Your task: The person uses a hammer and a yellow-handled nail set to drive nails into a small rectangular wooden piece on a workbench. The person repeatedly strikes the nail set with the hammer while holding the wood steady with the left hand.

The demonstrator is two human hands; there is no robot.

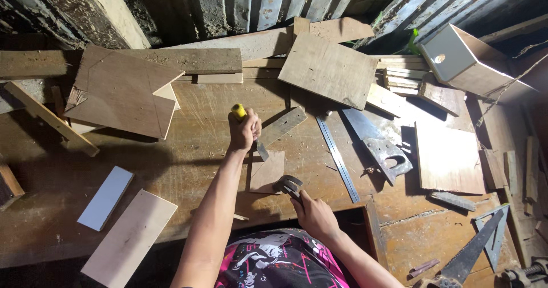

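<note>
Left hand [244, 131] clenches the yellow-handled steel chisel [249, 129] over a thin, likely splintery plywood square [266, 172], right hand [313, 214] gripping the heavy-headed hammer [288, 184].

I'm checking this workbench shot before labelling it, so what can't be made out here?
Head view only:
- Chisel: the left hand covers most of the handle; its tip on the small board is too small to judge.
- Hammer: the handle is hidden in the right hand.
- Saw: the handle is cut by the bottom edge.
- Back wall: too dark for detail.
</note>
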